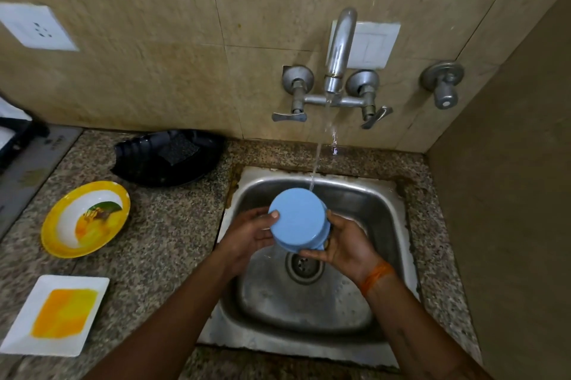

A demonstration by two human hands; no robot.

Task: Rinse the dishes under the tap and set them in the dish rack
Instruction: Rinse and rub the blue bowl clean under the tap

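A light blue bowl is held over the steel sink, its flat underside turned up towards me. My left hand grips its left rim, thumb on the base. My right hand grips its right and lower side. Water runs from the tap in a thin stream and strikes the bowl's far edge. On the counter to the left lie a round yellow and white plate and a square white plate smeared with yellow. No dish rack is in view.
A black plate holding a dark scrub pad sits behind the sink's left corner. Two lever handles flank the spout, a separate valve sticks out of the wall at right. A side wall closes the right.
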